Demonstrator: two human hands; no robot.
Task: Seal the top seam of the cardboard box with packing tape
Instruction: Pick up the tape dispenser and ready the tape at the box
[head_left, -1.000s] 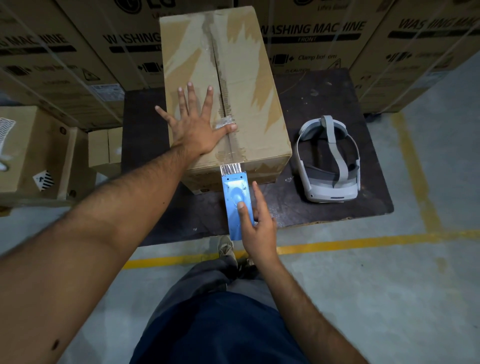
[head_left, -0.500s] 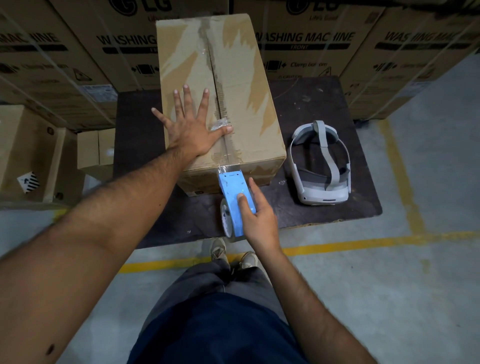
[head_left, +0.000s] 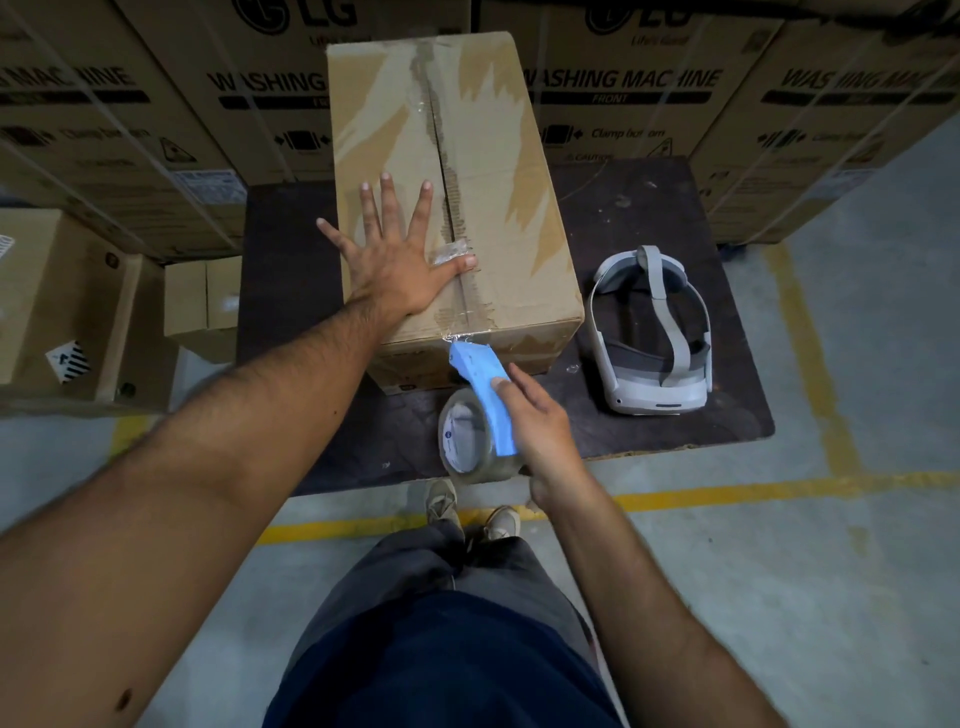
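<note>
A tall brown cardboard box (head_left: 498, 208) stands on a dark board, its top seam (head_left: 441, 150) running away from me, ragged with old tape marks. My left hand (head_left: 397, 260) lies flat on the box top, fingers spread, thumb pressing a crumpled bit of clear tape at the seam. My right hand (head_left: 540, 431) grips a blue tape dispenser (head_left: 483, 395) with a roll of clear tape (head_left: 467, 441). The dispenser's head touches the box's near top edge, where clear tape folds over the corner.
A white and grey headset (head_left: 654, 332) lies on the dark board (head_left: 649, 208) right of the box. Large washing machine cartons (head_left: 649, 78) form a wall behind. Smaller boxes (head_left: 202, 306) stand at the left. Yellow floor lines (head_left: 727, 491) cross near my feet.
My right hand has tilted the dispenser so its roll swings into view, with the head staying at the box's near edge. My left hand stays flat on the box top.
</note>
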